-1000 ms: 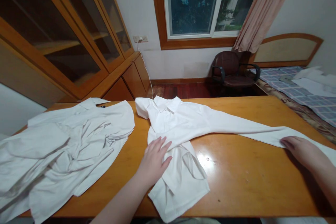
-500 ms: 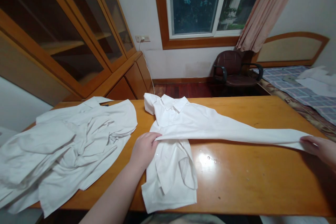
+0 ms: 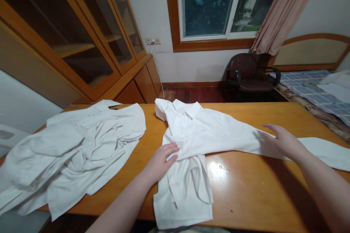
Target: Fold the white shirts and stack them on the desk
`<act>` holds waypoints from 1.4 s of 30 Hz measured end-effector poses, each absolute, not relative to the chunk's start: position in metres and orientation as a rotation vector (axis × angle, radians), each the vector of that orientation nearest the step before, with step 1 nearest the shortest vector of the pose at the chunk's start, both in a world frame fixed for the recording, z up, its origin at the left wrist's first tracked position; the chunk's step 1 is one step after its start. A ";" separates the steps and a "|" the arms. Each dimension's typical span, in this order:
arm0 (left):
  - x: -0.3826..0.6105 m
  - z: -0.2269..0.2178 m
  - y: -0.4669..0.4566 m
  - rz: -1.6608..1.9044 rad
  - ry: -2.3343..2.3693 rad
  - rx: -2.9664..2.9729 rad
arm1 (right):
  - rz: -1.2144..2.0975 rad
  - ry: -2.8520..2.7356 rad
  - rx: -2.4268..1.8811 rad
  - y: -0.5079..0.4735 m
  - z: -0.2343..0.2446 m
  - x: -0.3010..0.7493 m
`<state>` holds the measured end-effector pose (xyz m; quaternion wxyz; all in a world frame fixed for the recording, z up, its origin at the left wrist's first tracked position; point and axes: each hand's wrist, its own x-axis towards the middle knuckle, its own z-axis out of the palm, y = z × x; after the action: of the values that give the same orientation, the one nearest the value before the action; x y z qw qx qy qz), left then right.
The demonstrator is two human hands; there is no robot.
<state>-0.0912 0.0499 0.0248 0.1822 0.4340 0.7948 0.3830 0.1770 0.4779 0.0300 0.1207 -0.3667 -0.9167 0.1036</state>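
Long sleeve [image 3: 237, 136] of white shirt [image 3: 191, 129] looks easy to drag askew

Shirt lies on the wooden table [image 3: 251, 196], collar [image 3: 187, 109] at the far edge, hem [image 3: 183, 220] down at the near edge. Left hand [image 3: 162, 160] rests on the shirt front, fingers close together, thumb a bit apart; can't tell if they pinch cloth or just press. Right hand [image 3: 284, 142] is over the sleeve, fingers spread from thumb, holding nothing; shadow suggests a hover, contact unclear.

Risks, my call: sleeve runs far out right and nothing visibly pins it, so a one-sided tug could twist it or swing the body round. If left hand only presses lightly, the front could slide and crease. Lower part is already rumpled; a pull might set those folds. Hem could slip over the near edge. Wet-looking drops [image 3: 220, 167] just beside the shirt could mark cloth dragged across.
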 end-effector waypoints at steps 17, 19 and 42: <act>-0.218 0.006 0.136 2.021 1.554 -0.234 | 0.257 -2.975 -0.720 0.338 -0.017 -0.013; -0.223 0.005 0.142 1.983 1.598 -0.150 | 0.225 -2.984 -0.706 0.339 -0.017 -0.012; -0.273 0.033 0.098 2.103 1.933 0.283 | 0.234 -2.837 -1.004 0.439 -0.031 0.049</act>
<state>-0.2733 0.0976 0.0327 0.1352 0.0976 0.6674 0.7258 0.0492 0.4388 -0.0306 0.0616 -0.3320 -0.9381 0.0773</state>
